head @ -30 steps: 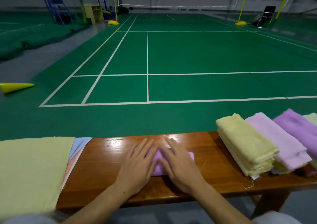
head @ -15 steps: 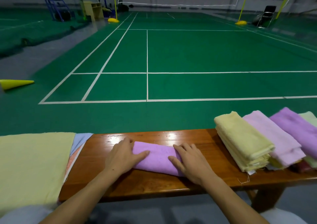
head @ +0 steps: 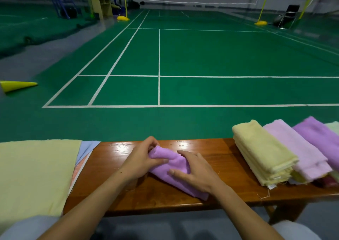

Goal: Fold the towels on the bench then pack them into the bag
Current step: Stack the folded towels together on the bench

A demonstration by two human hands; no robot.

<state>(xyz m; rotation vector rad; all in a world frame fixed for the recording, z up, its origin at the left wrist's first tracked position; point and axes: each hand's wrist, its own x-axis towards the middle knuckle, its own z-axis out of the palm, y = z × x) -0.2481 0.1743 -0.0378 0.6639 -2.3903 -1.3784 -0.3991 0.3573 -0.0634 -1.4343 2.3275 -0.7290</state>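
A small folded purple towel (head: 172,168) lies slantwise on the wooden bench (head: 216,159), its far-left end lifted. My left hand (head: 145,160) grips that raised end, thumb over the top and fingers curled behind. My right hand (head: 196,171) lies over the towel's middle and right side, thumb and fingers bent around it. On the bench's right end stand folded towels side by side: a yellow one (head: 262,148), a pink one (head: 297,148), a purple one (head: 319,137) and a pale green one (head: 333,127) at the frame edge. No bag is recognisable in view.
A pale yellow cloth (head: 34,175) covers the bench's left end, over a blue and orange patterned cloth (head: 86,151). Beyond the bench spreads a green badminton court (head: 201,59) with a net at the far end. A yellow cone (head: 16,86) lies on the floor at left.
The hands went from pressing flat on the towel to holding its ends. The left hand has now lifted its end and the towel has turned slantwise.
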